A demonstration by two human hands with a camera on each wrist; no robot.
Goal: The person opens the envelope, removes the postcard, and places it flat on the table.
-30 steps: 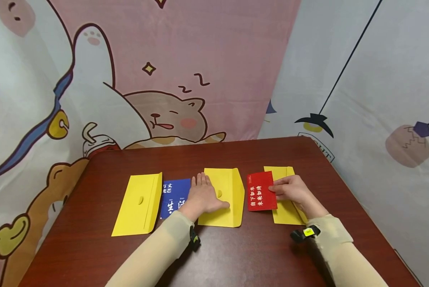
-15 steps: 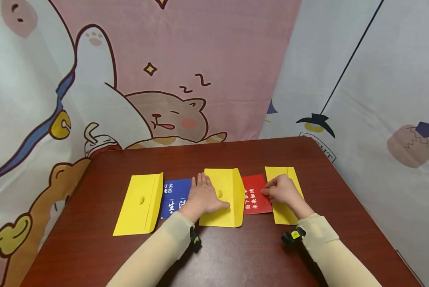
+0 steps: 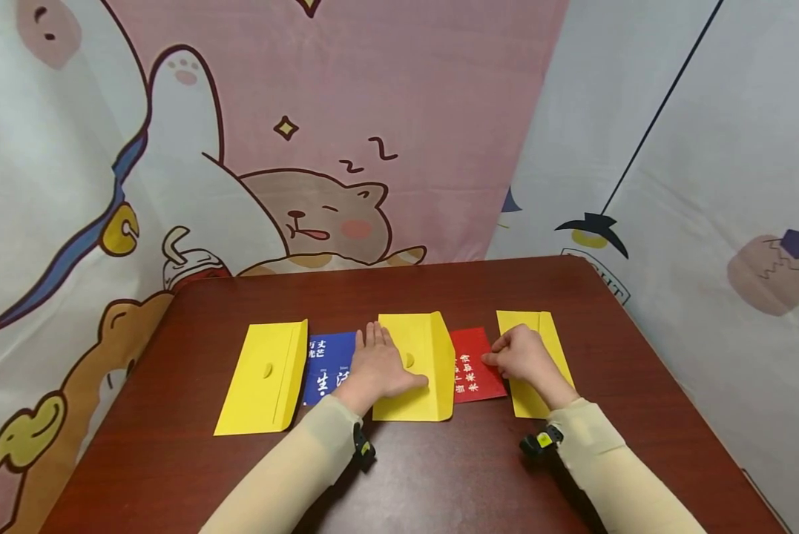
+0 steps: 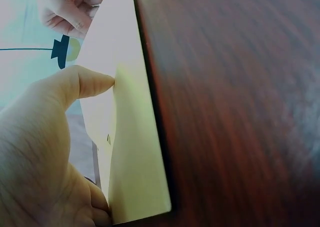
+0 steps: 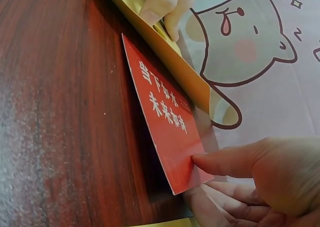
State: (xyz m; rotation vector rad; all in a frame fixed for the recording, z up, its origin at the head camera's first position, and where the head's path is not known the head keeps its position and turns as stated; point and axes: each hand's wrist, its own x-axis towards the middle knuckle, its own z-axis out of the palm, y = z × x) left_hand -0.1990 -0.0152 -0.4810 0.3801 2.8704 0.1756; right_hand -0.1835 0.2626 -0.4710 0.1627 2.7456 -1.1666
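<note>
My left hand (image 3: 379, 371) lies on the middle yellow envelope (image 3: 431, 371), fingers straight and thumb spread out toward its flap; it grips nothing. My right hand (image 3: 522, 360) pinches the red card (image 3: 475, 365) by its right end, thumb on top and fingers curled beneath. The card, with white writing on it, is between the middle envelope and the right-hand yellow envelope (image 3: 524, 397), and its left end meets the middle one's flap; I cannot tell whether any of it is inside. My right hand is above the right-hand envelope. Left of my left hand, a blue card (image 3: 323, 365) shows beside the left-hand yellow envelope (image 3: 255, 382), all on the brown table (image 3: 452, 475).
</note>
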